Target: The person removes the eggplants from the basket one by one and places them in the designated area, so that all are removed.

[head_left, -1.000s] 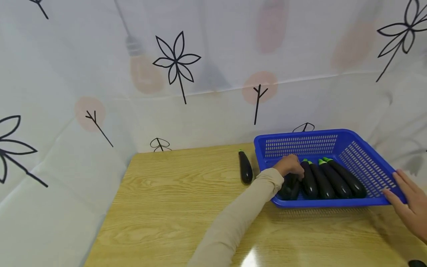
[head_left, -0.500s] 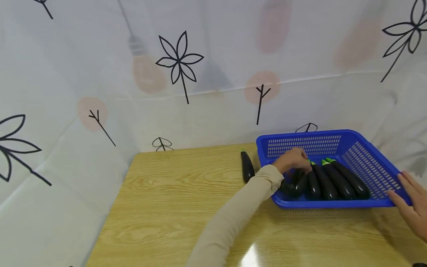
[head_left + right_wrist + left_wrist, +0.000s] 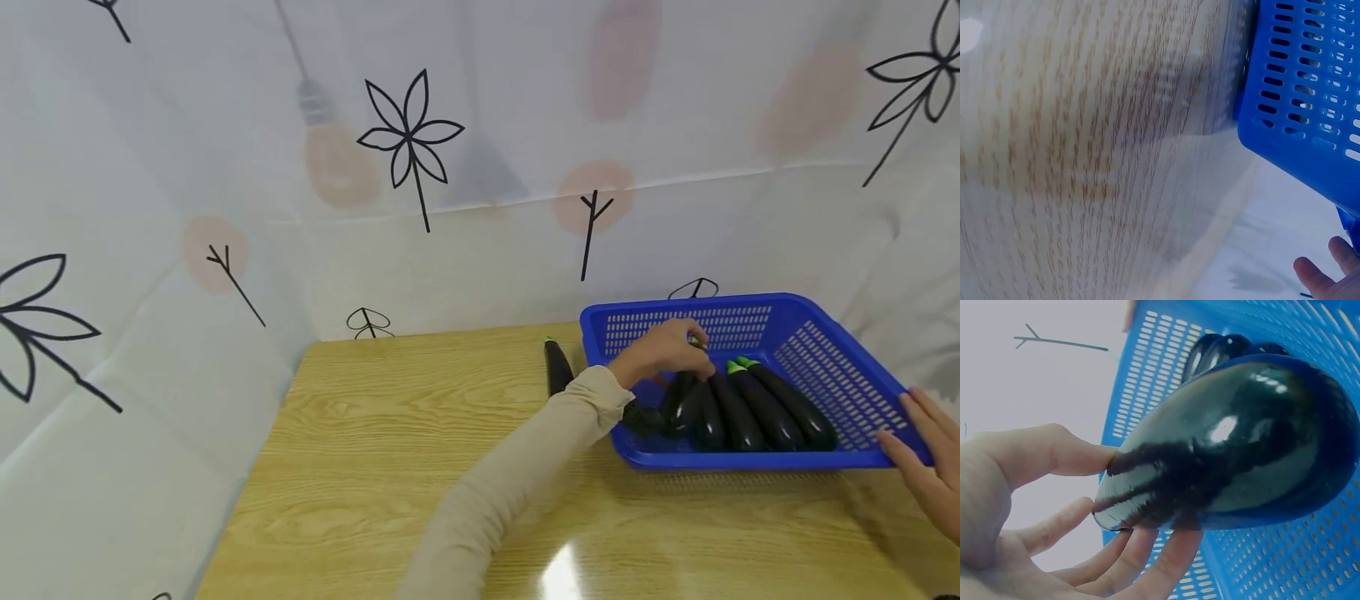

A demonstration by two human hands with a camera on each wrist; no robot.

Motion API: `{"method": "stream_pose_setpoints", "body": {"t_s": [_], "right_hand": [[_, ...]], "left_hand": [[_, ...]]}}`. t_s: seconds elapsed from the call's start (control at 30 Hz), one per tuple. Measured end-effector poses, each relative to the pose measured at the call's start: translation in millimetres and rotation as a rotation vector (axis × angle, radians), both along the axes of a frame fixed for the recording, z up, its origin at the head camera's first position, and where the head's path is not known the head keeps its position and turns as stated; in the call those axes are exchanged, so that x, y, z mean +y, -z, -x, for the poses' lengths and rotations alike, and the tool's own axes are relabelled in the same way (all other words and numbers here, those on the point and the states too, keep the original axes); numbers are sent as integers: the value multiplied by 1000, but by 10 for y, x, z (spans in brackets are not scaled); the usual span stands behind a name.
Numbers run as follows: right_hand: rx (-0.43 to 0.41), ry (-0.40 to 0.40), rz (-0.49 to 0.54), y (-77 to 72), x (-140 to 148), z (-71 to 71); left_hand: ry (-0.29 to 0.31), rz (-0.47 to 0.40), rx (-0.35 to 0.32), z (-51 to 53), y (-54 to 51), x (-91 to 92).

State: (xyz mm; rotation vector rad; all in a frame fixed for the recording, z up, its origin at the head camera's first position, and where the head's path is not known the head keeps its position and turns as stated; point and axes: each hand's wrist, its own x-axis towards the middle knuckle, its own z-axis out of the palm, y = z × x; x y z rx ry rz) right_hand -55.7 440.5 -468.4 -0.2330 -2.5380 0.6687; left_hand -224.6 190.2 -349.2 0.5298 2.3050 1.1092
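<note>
Head view: the left hand (image 3: 667, 348) is inside the blue basket (image 3: 735, 461) on the bench (image 3: 420, 417), pinching an eggplant (image 3: 686, 412) near its stem end. More eggplants (image 3: 780, 404) lie side by side to its right; 1 loose eggplant (image 3: 557, 367) lies on the bench just beside the basket's left wall. The right hand (image 3: 945, 483) rests with extended fingers at the basket's right rim, grasping no eggplant.

Left wrist view: thumb and fingers flank the narrow end, leaving the fat end unsupported. The glossy skin looks slippery, the flesh probably firm but easily bruised. Most weight likely sits low, so a light hold nearer the middle should balance better.

Right wrist view: 2 digits show near the basket; their pressure I cannot tell.
</note>
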Motion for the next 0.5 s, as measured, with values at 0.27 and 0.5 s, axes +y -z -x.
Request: {"method": "stream_pose_setpoints", "body": {"t_s": [0.27,0.5], "right_hand": [[-6,9,-12,-22,-22,7],[-5,10,-24,-9,-5,7]], "left_hand": [[41,-55,9,-38,-107,-122],[79,-90,50,-87,-185,-255]]}}
